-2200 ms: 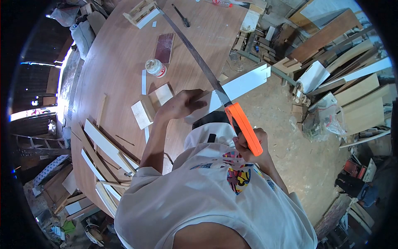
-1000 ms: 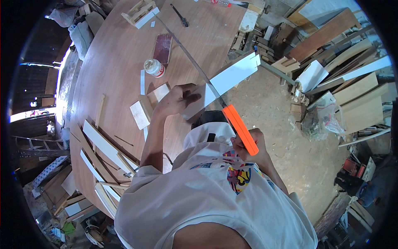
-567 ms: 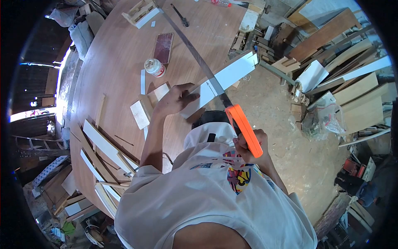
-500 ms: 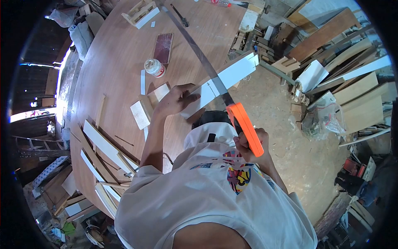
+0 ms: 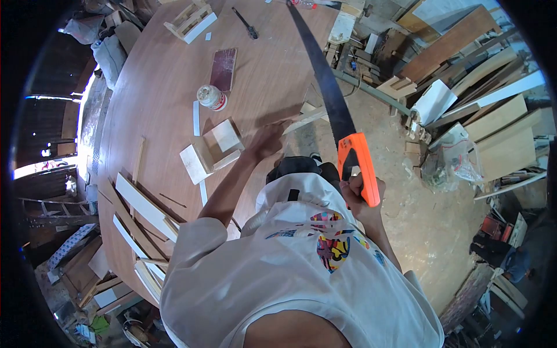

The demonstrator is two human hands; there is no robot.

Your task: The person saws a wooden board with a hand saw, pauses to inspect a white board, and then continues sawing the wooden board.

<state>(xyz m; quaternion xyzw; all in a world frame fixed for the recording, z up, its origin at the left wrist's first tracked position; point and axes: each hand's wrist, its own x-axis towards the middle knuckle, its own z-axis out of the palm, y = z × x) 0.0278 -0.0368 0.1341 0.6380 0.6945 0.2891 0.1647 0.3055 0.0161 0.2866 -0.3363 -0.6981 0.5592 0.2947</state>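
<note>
My right hand (image 5: 362, 188) is closed round the orange handle of a hand saw (image 5: 333, 93). The saw's long dark blade points up and away, apart from the wood. At the table's right edge my left hand (image 5: 270, 140) grips a narrow wooden board (image 5: 306, 120), seen mostly along its thin pale edge. The board's far end sticks out beyond the table, and my fingers partly hide its near end. Just left of that hand lies an L-shaped piece of joined white boards (image 5: 212, 152).
On the table (image 5: 156, 87) are a jar (image 5: 212, 97), a dark red block (image 5: 223, 69), a dark slim tool (image 5: 246, 24) and a small wooden frame (image 5: 191, 22). Long strips (image 5: 148, 206) lie at the left. Boards (image 5: 493, 139) lean at the right; a person (image 5: 513, 264) is at far right.
The saw has come off the board and moved right, its blade now steeper. My left hand has turned the board from its white marked face to its edge and shifted slightly right.
</note>
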